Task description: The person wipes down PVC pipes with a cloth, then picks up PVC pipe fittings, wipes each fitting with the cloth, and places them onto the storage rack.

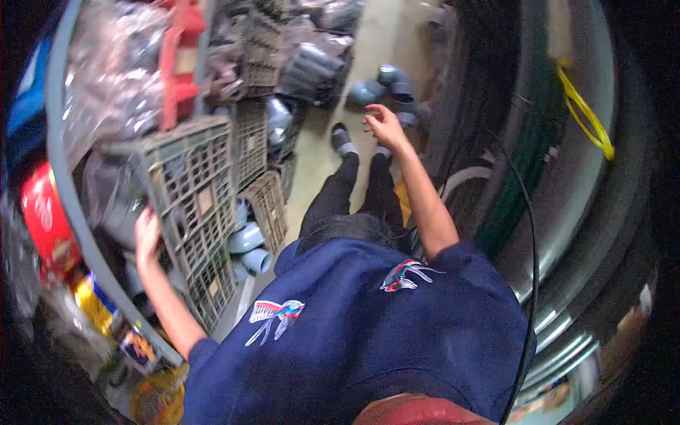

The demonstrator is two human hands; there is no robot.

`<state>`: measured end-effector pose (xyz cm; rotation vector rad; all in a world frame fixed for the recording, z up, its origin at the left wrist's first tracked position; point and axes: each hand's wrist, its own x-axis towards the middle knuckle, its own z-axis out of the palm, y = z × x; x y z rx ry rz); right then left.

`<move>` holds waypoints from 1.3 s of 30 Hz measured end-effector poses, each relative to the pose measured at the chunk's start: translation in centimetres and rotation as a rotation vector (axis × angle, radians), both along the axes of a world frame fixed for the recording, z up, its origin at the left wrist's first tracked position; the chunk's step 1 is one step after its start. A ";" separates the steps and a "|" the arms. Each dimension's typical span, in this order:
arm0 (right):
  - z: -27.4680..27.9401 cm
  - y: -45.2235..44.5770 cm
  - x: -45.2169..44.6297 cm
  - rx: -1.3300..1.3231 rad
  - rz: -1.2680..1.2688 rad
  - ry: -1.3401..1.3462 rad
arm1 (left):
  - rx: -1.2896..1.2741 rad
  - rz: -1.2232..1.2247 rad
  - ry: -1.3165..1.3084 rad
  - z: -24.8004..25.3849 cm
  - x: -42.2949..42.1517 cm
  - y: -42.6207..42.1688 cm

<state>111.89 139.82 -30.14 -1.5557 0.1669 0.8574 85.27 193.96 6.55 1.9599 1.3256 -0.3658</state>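
My left hand [147,237] reaches to the near side of a grey plastic crate [191,188] with grid walls. A dark, plastic-wrapped bundle [113,188] lies inside the crate, just behind the fingers. Blur hides whether those fingers grip the crate's edge or anything else. Out in front of my body, my right hand [384,127] hangs in the air with nothing in it, its fingers loosely bent and apart. Beyond it on the floor lie several grey pipe elbows [368,92].
More crates and bagged fittings [312,71] line the left aisle side. Light blue-grey pipe pieces [248,244] poke from a lower crate. Large coiled hoses [574,191] with a yellow strap [588,117] fill the right. A red rack part [183,64] stands upper left.
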 end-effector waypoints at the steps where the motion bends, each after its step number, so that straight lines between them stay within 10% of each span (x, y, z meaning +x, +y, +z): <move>1: -6.2 -1.6 -1.0 -0.032 -0.082 0.084 | 0.199 -0.027 -0.166 4.2 1.6 -2.7; 4: -17.3 -6.7 -4.0 -0.281 -0.286 0.349 | 1.332 -0.304 -0.377 10.1 3.3 -8.4; 6: -18.2 -9.0 -4.8 -0.391 -0.416 0.563 | 0.296 -0.146 -1.391 9.5 6.7 -16.0; 9: -23.4 -10.8 -6.0 -0.521 -0.321 0.674 | 0.517 -0.664 -0.931 -8.4 18.0 -28.3; 11: -29.5 -11.0 -6.8 -0.523 -0.378 0.643 | -0.337 -0.474 -0.317 -18.9 23.5 -34.2; 15: -39.2 -9.8 -3.8 -0.617 -0.456 0.618 | -0.576 -0.561 -0.120 -54.2 22.5 -35.7; 19: -54.0 -10.6 -2.2 -0.860 -0.355 -0.088 | -0.679 -0.495 -0.130 -66.5 23.7 -36.4; 21: -53.9 -9.7 -0.3 -0.933 -0.228 -0.092 | -0.732 -0.410 -0.103 -67.3 23.9 -36.1; 23: -53.8 -9.1 0.5 -1.308 0.637 -0.447 | -0.796 -0.321 -0.068 -68.2 23.7 -35.1; 26: -57.4 -10.6 1.4 -1.313 0.700 -0.705 | -0.731 -0.346 -0.044 -68.7 21.9 -33.0; 28: -59.5 -11.5 1.6 -1.333 0.664 -0.845 | -0.708 -0.337 0.001 -67.9 20.7 -31.4; 34: -46.4 -10.1 3.7 -0.956 0.340 -0.060 | -0.727 -0.166 -0.056 -58.8 18.7 -29.1; 39: -34.7 -9.7 2.6 -0.584 -0.002 -0.112 | -0.739 -0.135 -0.096 -45.1 19.2 -29.1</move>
